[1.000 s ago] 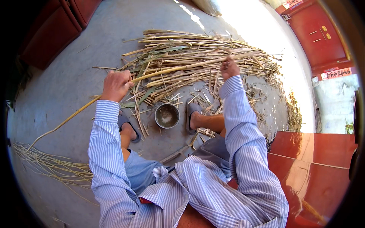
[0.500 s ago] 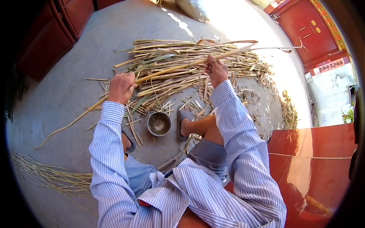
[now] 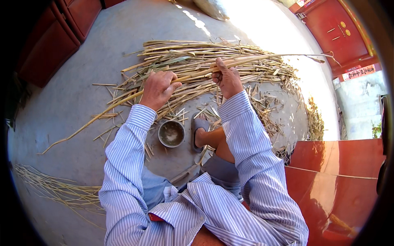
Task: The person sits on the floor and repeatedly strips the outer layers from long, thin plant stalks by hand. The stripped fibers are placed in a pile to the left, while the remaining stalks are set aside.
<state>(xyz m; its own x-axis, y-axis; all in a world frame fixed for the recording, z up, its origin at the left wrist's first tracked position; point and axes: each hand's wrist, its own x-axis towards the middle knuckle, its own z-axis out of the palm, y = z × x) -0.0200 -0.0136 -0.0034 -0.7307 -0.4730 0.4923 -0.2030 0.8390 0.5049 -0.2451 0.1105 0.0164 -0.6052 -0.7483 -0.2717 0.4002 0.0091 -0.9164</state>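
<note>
A long, thin dry stalk (image 3: pixel 92 120) stretches across in front of me, rising from lower left to upper right. My left hand (image 3: pixel 159 89) grips it, thumb along its upper side. To the right, my right hand (image 3: pixel 228 78) pinches the same stalk between thumb and fingers. Its thin, drooping tip reaches far out to the right. Beneath both hands lies a heap of similar dry stalks (image 3: pixel 184 48) on the concrete floor. A metal bowl (image 3: pixel 172 146) with murky contents stands below, between my hands and my lap.
Loose husks and chips (image 3: pixel 264 108) lie right of the heap. Thin stems (image 3: pixel 53 182) spread at lower left. A red panel (image 3: pixel 328 160) stands at lower right, a red door (image 3: pixel 344 37) at upper right, dark red furniture (image 3: pixel 43 47) at upper left. A sack (image 3: pixel 211 8) sits at the back.
My left hand has slid right and up along the stalk, closer to the right hand. My right hand has shifted slightly left. A broad dry leaf sheath no longer stands out above the stalk.
</note>
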